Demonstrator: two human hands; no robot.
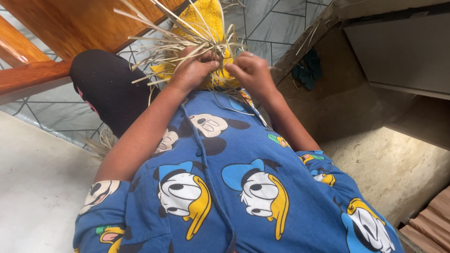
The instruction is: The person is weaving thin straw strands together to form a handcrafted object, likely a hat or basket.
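Observation:
A bundle of pale dry straw strips (pixel 183 40) fans out over a yellow cloth (pixel 204 16) on my lap. My left hand (pixel 194 68) is closed on the strips where they come together, fingers curled around them. Right beside it, my right hand (pixel 253 70) pinches strips at the same knot, and the two hands almost touch. Both forearms reach forward from a blue short-sleeved shirt with cartoon prints (pixel 225 187). The point where the strips cross is hidden under my fingers.
A black-clad knee (pixel 105 86) rises at the left. Orange-brown wooden boards (pixel 70 28) run along the upper left above a grey patterned floor (pixel 276 28). A pair of green sandals (pixel 307 70) lies by a concrete ledge (pixel 389 159). Bricks (pixel 433 220) sit at the lower right.

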